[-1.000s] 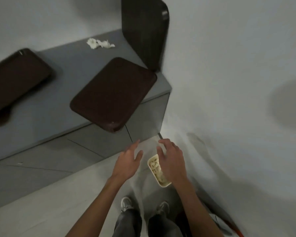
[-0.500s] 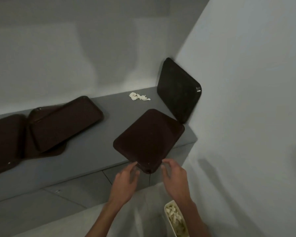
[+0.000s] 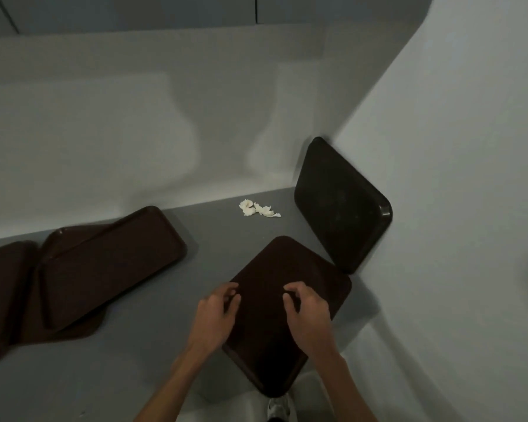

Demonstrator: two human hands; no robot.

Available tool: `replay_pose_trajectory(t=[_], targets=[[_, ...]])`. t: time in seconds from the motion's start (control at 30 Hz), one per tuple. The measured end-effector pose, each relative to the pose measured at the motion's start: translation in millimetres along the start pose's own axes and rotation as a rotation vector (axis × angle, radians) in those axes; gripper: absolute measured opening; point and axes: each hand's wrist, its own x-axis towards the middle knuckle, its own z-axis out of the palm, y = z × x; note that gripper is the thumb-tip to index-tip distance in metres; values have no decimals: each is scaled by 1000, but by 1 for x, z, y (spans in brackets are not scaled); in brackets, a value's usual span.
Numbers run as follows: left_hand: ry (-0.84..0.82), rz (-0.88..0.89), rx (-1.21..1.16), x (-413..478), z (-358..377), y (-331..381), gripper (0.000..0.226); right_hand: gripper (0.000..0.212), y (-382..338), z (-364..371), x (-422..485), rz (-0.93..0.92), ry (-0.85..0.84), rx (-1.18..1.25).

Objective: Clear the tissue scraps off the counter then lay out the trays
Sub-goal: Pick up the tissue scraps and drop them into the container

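Note:
White tissue scraps [image 3: 258, 209] lie at the back of the grey counter [image 3: 220, 239], near the wall. A dark brown tray [image 3: 275, 269] lies flat and turned diagonally at the counter's front right, its near corner hanging over the edge. My left hand [image 3: 215, 315] and my right hand [image 3: 307, 313] hover over this tray with fingers curled and apart, holding nothing. Another brown tray [image 3: 342, 205] leans upright in the right corner. Overlapping brown trays [image 3: 110, 263] lie on the counter's left side.
Walls close the counter off at the back and on the right. Below the overhanging tray corner, a shoe [image 3: 278, 409] and pale floor show. The leftmost tray [image 3: 0, 293] runs out of the picture.
The view has risen from the floor to the counter. Both hands moved up from beside the tissue-filled container near the floor to above the diagonal tray. The container has left the view.

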Motion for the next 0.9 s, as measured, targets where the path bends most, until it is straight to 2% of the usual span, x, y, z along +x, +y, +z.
replay_pose_trajectory(t=[0.3,0.6,0.73,0.9], targets=[[27,-17,72,162,30,8,22,22,20,11,179,-75,-52,-58],[7,-46,225,270,51,-14,11,16,42,49,309,-130,-161,-221],[-33,-32,275,304,62,-22,12,31,34,73,356,-199,-172,-326],[-86,-2,350,344,79,-22,29,52,23,103,396,-304,-278,-492]])
